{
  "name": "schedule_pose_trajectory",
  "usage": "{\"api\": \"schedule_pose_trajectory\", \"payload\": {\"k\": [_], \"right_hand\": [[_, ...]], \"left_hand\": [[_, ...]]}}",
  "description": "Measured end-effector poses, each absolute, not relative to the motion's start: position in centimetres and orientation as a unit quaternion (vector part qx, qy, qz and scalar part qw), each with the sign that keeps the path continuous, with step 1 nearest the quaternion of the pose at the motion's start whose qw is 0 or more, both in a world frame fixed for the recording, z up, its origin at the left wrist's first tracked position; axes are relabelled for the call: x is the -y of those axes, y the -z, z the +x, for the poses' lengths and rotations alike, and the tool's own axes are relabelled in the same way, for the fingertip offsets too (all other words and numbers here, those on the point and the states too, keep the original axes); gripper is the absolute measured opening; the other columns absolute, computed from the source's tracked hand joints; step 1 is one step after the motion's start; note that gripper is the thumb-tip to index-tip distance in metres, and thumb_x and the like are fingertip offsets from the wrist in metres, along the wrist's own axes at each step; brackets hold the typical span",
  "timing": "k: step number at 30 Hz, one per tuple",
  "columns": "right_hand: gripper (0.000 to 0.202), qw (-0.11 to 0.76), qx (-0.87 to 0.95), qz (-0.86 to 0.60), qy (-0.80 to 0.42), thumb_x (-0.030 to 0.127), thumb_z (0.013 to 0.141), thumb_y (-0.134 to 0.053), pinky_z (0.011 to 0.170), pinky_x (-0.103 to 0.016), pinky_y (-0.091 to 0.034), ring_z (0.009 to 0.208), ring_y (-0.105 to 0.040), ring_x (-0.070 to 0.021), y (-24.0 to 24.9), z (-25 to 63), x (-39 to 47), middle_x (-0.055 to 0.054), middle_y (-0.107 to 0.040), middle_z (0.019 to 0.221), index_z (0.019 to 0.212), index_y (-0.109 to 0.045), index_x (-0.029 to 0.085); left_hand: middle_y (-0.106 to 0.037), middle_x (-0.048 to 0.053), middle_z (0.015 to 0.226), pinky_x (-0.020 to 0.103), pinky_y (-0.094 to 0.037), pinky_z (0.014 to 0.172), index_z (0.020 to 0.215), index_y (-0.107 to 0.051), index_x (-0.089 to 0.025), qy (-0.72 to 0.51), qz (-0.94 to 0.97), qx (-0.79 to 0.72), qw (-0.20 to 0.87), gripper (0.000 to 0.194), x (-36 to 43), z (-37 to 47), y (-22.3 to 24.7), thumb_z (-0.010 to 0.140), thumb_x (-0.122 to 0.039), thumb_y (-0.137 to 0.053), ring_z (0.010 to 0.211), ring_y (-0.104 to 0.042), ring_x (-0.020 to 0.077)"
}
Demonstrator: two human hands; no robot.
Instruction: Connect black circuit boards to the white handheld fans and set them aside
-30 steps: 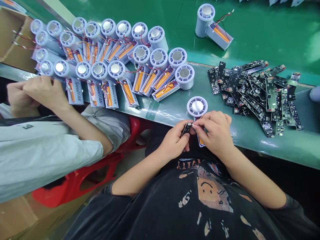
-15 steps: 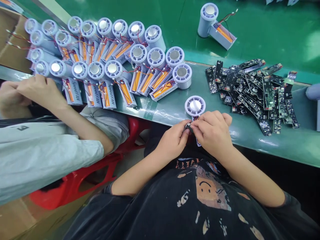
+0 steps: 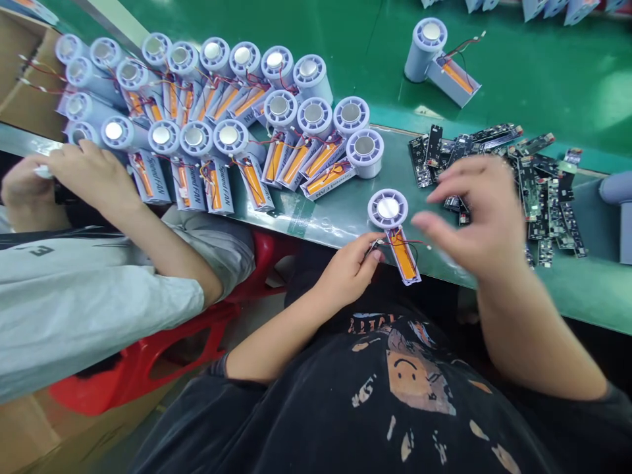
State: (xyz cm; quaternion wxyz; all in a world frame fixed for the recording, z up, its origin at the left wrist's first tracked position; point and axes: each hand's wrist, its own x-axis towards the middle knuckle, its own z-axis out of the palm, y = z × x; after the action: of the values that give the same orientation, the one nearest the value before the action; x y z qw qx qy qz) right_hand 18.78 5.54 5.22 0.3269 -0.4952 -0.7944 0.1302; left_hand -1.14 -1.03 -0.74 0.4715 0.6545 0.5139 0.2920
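My left hand pinches a small dark circuit board, mostly hidden by the fingers, with a white connector at its end. Right beside it lies an opened handheld fan, its head on the table edge and its handle pointing at me. An orange battery shows inside that handle, and thin red and black wires run out to the right. My right hand, smeared by motion, hovers over the near left side of a pile of black circuit boards. Its thumb and fingers are spread, with nothing seen between them.
Rows of similar opened fans fill the table's left side. Another fan stands farther back, and part of one shows at the right edge. At left, a co-worker's hands are near a cardboard box. A red stool is below.
My right hand has left the small board beside my left hand and moved right over the board pile, fingers opening. The fan's battery and wires are now uncovered; my left hand stays nearly in place.
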Motion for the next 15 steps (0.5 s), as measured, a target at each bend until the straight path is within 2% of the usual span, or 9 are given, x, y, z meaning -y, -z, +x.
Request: {"api": "schedule_pose_trajectory", "payload": {"k": [2, 3, 5, 6, 7, 8, 10, 13, 15], "right_hand": [[0.022, 0.333, 0.772, -0.535, -0.082, 0.04, 0.09, -0.061, 0.097, -0.046, -0.044, 0.108, -0.059, -0.027, -6.1, 20.1, -10.3, -0.012, -0.066, 0.105, 0.097, -0.068, 0.019], [0.03, 0.31, 0.752, -0.576, -0.08, 0.04, 0.092, -0.058, 0.098, -0.047, -0.045, 0.114, -0.06, -0.0284, -6.1, 20.6, -13.0, -0.015, -0.063, 0.119, 0.107, -0.067, 0.016], [0.04, 0.248, 0.712, -0.651, -0.087, 0.043, 0.093, -0.056, 0.105, -0.055, -0.036, 0.139, -0.042, -0.0377, -5.2, 21.4, -18.3, -0.015, -0.051, 0.143, 0.125, -0.061, 0.02], [0.039, 0.215, 0.692, -0.682, -0.092, 0.044, 0.091, -0.06, 0.106, -0.059, -0.033, 0.144, -0.034, -0.042, -4.5, 21.7, -20.6, -0.016, -0.051, 0.145, 0.124, -0.062, 0.022], [0.042, 0.184, 0.667, -0.715, -0.099, 0.045, 0.089, -0.063, 0.107, -0.059, -0.031, 0.144, -0.033, -0.0444, -3.8, 21.9, -22.5, -0.019, -0.052, 0.144, 0.122, -0.062, 0.02], [0.05, 0.174, 0.662, -0.721, -0.107, 0.045, 0.085, -0.066, 0.106, -0.06, -0.033, 0.139, -0.04, -0.0466, -3.2, 21.9, -24.1, -0.024, -0.053, 0.14, 0.123, -0.06, 0.013], [0.052, 0.165, 0.654, -0.729, -0.112, 0.045, 0.078, -0.072, 0.102, -0.055, -0.04, 0.125, -0.055, -0.0433, -2.5, 21.8, -25.9, -0.025, -0.062, 0.126, 0.112, -0.062, 0.008], [0.029, 0.162, 0.654, -0.73, -0.11, 0.036, 0.076, -0.075, 0.094, -0.048, -0.048, 0.109, -0.065, -0.0357, -3.6, 20.9, -25.9, -0.018, -0.069, 0.105, 0.089, -0.063, 0.013], [0.019, 0.163, 0.663, -0.722, -0.113, 0.028, 0.081, -0.07, 0.092, -0.048, -0.05, 0.107, -0.066, -0.0351, -5.4, 19.8, -24.5, -0.017, -0.069, 0.103, 0.092, -0.063, 0.014]], "left_hand": [[-0.07, 0.004, 0.091, 0.025, -0.05, 0.062, 0.126, -0.057, -0.018, -0.296, 0.632, -0.507, 0.506, 0.034, 1.1, -1.0, 1.0, 0.095, -0.025, -0.044, 0.057, -0.059, 0.0108], [-0.07, 0.004, 0.091, 0.024, -0.049, 0.059, 0.126, -0.057, -0.018, -0.296, 0.619, -0.504, 0.524, 0.034, 1.1, -1.0, 1.0, 0.095, -0.024, -0.045, 0.053, -0.056, 0.0093], [-0.069, 0.003, 0.09, 0.023, -0.047, 0.055, 0.126, -0.056, -0.016, -0.295, 0.593, -0.503, 0.556, 0.034, 1.2, -0.8, 1.1, 0.094, -0.024, -0.045, 0.048, -0.053, 0.0073], [-0.068, 0.003, 0.09, 0.022, -0.046, 0.054, 0.126, -0.055, -0.016, -0.297, 0.58, -0.503, 0.568, 0.035, 1.3, -0.7, 1.1, 0.094, -0.023, -0.044, 0.047, -0.052, 0.0067], [-0.068, 0.003, 0.089, 0.022, -0.046, 0.053, 0.127, -0.055, -0.016, -0.3, 0.571, -0.503, 0.575, 0.035, 1.3, -0.7, 1.0, 0.094, -0.023, -0.044, 0.046, -0.051, 0.0063], [-0.067, 0.002, 0.09, 0.021, -0.045, 0.052, 0.127, -0.054, -0.016, -0.302, 0.565, -0.503, 0.58, 0.036, 1.4, -0.7, 1.0, 0.094, -0.023, -0.044, 0.047, -0.051, 0.0061], [-0.067, 0.002, 0.09, 0.021, -0.045, 0.052, 0.127, -0.054, -0.016, -0.303, 0.56, -0.504, 0.584, 0.036, 1.6, -0.9, 0.9, 0.093, -0.022, -0.044, 0.048, -0.052, 0.0059], [-0.067, 0.003, 0.091, 0.021, -0.045, 0.053, 0.128, -0.054, -0.016, -0.297, 0.56, -0.502, 0.589, 0.037, 1.7, -1.2, 1.0, 0.094, -0.023, -0.045, 0.049, -0.052, 0.0059], [-0.068, 0.003, 0.091, 0.021, -0.045, 0.053, 0.129, -0.054, -0.016, -0.294, 0.563, -0.493, 0.595, 0.037, 1.6, -1.2, 1.1, 0.094, -0.024, -0.045, 0.049, -0.052, 0.006]]}}
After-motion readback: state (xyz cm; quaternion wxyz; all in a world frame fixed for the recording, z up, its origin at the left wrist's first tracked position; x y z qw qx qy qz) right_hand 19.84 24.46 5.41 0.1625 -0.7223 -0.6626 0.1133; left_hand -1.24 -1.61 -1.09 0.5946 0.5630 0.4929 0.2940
